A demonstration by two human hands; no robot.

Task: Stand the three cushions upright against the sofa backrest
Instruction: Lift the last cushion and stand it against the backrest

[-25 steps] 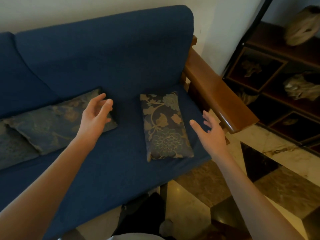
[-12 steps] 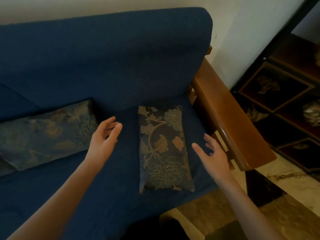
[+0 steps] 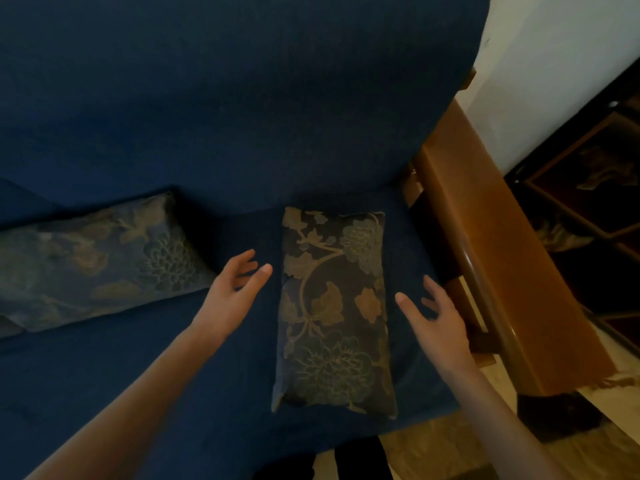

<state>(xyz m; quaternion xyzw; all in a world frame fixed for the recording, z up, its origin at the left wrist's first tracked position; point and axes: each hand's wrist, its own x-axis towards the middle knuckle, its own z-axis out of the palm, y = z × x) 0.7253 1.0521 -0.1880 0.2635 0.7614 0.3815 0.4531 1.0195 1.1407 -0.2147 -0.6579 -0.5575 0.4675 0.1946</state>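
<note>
A dark floral cushion (image 3: 334, 306) lies flat on the blue sofa seat (image 3: 138, 375), its long side running front to back. My left hand (image 3: 235, 292) hovers open just left of it, fingers apart. My right hand (image 3: 434, 320) is open just right of it, between cushion and armrest. Neither hand touches the cushion. A second floral cushion (image 3: 100, 258) lies flat at the left, near the blue backrest (image 3: 242, 98). The edge of another cushion (image 3: 7, 329) peeks in at the far left.
A wooden armrest (image 3: 491, 254) borders the sofa on the right. Beyond it stands a dark shelf unit (image 3: 595, 202) against a white wall (image 3: 554, 46). Marble floor (image 3: 443, 445) shows below the seat's front edge.
The view has moved closer to the sofa. Both hands have come down and inward, now flanking the right cushion at seat level.
</note>
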